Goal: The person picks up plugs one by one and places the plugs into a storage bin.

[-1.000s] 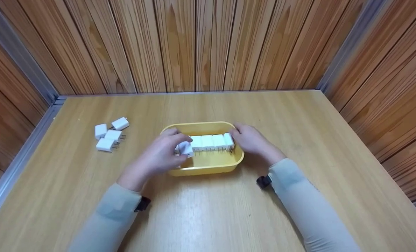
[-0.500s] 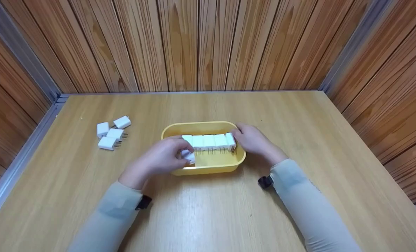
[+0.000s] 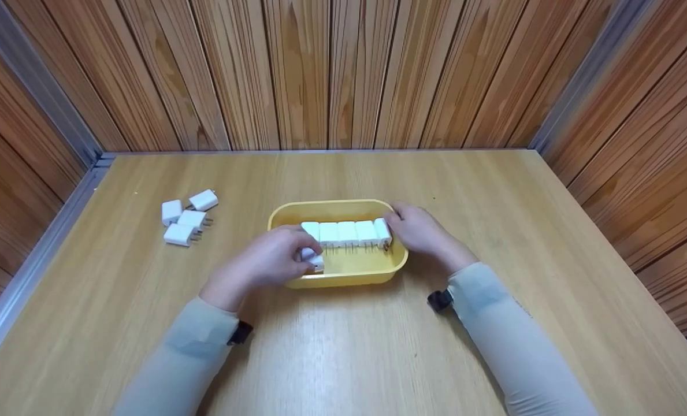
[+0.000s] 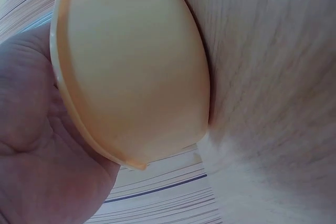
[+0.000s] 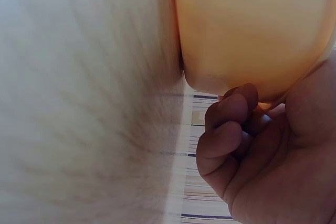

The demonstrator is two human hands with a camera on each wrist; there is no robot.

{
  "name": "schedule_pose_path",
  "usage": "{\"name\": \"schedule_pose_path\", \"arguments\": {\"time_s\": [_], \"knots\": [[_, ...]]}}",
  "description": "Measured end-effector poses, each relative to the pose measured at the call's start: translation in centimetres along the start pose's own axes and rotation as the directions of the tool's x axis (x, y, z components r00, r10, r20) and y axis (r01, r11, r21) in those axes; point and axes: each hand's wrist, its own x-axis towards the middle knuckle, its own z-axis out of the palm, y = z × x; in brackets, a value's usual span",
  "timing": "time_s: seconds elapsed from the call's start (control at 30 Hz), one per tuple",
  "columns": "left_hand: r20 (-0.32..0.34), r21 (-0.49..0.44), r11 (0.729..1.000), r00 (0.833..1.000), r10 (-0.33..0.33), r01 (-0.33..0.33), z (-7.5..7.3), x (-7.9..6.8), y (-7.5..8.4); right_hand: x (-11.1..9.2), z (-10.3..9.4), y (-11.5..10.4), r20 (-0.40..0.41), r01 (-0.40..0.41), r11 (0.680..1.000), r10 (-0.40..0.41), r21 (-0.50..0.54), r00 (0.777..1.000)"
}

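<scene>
A yellow plastic tub (image 3: 349, 279) stands on the table in the middle of the head view. Inside it, a row of white plug-in chargers (image 3: 348, 233) lies along the far side, prongs toward me. My left hand (image 3: 265, 257) reaches over the tub's left end and pinches another white charger (image 3: 316, 261) low in the near left part; its prongs are hidden. At the right end, my right hand (image 3: 423, 234) grips the rim, thumb inside. The right wrist view shows its fingers (image 5: 223, 140) curled against the tub's outer wall (image 5: 247, 30). The left wrist view hides the pinched charger behind the tub wall (image 4: 136, 66).
Several more white chargers (image 3: 192, 219) lie loosely together on the table (image 3: 343, 358), left of the tub. Wood-panelled walls (image 3: 297, 75) close off the back and both sides.
My left hand has lowered the charger into the tub's near left part, in front of the row. The right hand stays on the rim. The head view has shifted slightly.
</scene>
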Motion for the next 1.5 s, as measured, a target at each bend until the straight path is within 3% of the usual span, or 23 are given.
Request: {"name": "schedule_pose_path", "arguments": {"time_s": [0.37, 0.63, 1.1, 1.5], "knots": [[-0.018, 0.027, 0.996, 0.996, -0.088, 0.089, 0.3, 0.2, 0.6, 0.1, 0.0, 0.0, -0.004, 0.016, 1.0, -0.016, -0.008, 1.0], [-0.028, 0.043, 0.993, 0.994, -0.107, 0.108, 0.4, 0.5, 0.7, 0.1, -0.1, -0.1, -0.04, 0.056, 0.997, -0.058, -0.043, 0.998], [-0.011, 0.076, 0.983, 0.985, -0.169, 0.17, 0.4, 0.5, 1.3, 0.1, -0.1, 0.0, -0.009, 0.0, 1.0, -0.001, -0.021, 1.0], [0.009, 0.104, 0.982, 0.987, -0.162, 0.16, 0.3, 0.5, 1.2, 0.1, 0.0, 0.1, -0.013, 0.019, 1.0, -0.019, -0.019, 1.0]]}}
